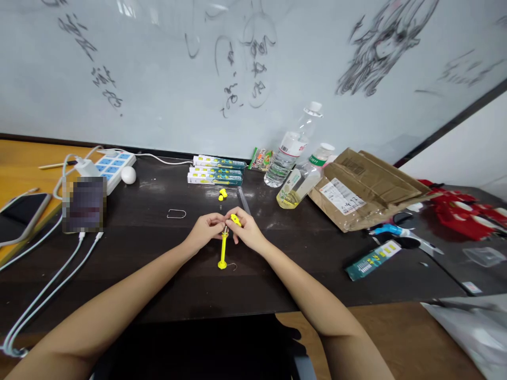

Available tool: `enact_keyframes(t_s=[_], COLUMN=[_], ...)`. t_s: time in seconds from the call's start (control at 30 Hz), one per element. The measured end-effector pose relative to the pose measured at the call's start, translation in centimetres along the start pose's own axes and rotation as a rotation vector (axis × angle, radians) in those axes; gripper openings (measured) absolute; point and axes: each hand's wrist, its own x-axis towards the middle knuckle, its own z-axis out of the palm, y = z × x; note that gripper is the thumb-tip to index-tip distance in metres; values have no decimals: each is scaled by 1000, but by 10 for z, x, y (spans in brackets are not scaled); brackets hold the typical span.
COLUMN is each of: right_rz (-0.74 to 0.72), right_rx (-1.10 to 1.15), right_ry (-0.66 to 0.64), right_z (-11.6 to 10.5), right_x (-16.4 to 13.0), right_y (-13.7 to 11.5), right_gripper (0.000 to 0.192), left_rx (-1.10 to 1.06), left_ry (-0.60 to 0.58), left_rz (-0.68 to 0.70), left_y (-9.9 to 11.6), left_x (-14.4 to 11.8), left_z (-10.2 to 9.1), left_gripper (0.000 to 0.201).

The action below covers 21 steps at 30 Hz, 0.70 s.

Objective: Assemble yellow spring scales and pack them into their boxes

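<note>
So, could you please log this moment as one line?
left hand: pinching yellow tool top | right hand: holding yellow piece | tool upright on dark table

A white power strip [113,164] is seen at the upper left of the frame, with a white egg-shaped object [128,174] just beside it. Three stacked boxes [216,170] are placed at the upper centre. Two clear bottles [291,148] are found right of centre, beside a flattened cardboard package [368,187]. A green packet [373,259] is seen at lower right.
</note>
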Motion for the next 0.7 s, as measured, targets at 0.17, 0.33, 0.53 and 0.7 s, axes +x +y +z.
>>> enact_keyframes(t_s=[0.17, 0.33, 0.53, 0.7], right_rz=[-12, -111, -60, -60], right_rx=[-185, -372, -320, -415], right_ry=[23, 93, 54, 24], right_z=[-3, -7, -5, -6], right_x=[-3, -3, -5, -7], right_y=[-2, -4, -3, -6], right_gripper=[23, 21, 18, 17], left_rx=[53, 178, 340, 482], left_ry=[16, -5, 51, 114], left_rz=[42, 151, 244, 318], left_y=[-4, -9, -5, -1], left_x=[2, 5, 2, -2], left_z=[-2, -7, -6, -5], left_gripper=[23, 13, 11, 13])
